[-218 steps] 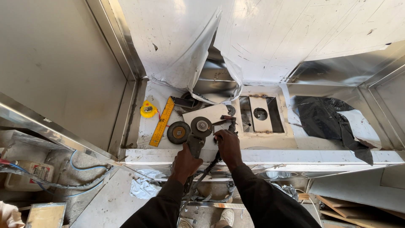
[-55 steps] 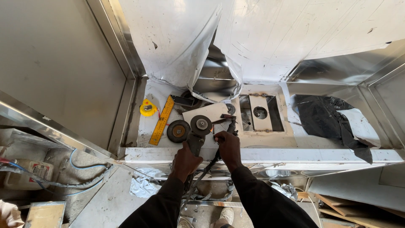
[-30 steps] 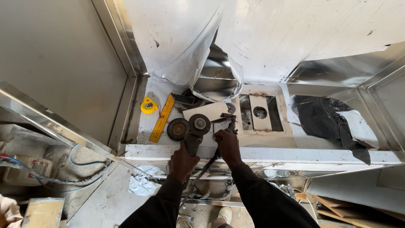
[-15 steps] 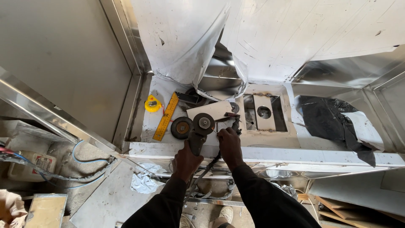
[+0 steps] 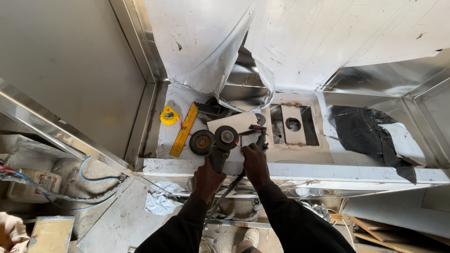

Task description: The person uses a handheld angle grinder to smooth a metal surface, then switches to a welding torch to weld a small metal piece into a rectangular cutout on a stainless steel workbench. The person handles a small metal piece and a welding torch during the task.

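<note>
Left hand point(image 5: 206, 175) closed tight round the back of the grey grinder point(image 5: 219, 154), fingers pressed together. Right hand point(image 5: 253, 161) just beside it, fingers curled down by the head of the tool; cannot tell if it pinches a side handle or only rests there. Grinder right between both hands, its round wheel point(image 5: 227, 137) pointing away from the hands, over a pale flat metal piece point(image 5: 236, 122) on the steel counter point(image 5: 337, 171). Looks like the step of setting the wheel down on that flat piece. Probably calls for a firm hold with both hands and a slow, steady push, with fingers kept back from the wheel. Just left of the wheel, a loose spare disc point(image 5: 202, 142); farther left, a yellow ruler point(image 5: 184, 130) and a yellow tape measure point(image 5: 168, 115). Off to the right of the right hand, a square plate with a hole point(image 5: 293, 124) and a black sheet point(image 5: 365, 136). Hard to see whether the wheel touches the metal or spins. Black cord point(image 5: 225, 197) partly hidden between the sleeves. Small dark part near the right fingertips too tiny to tell.
</note>
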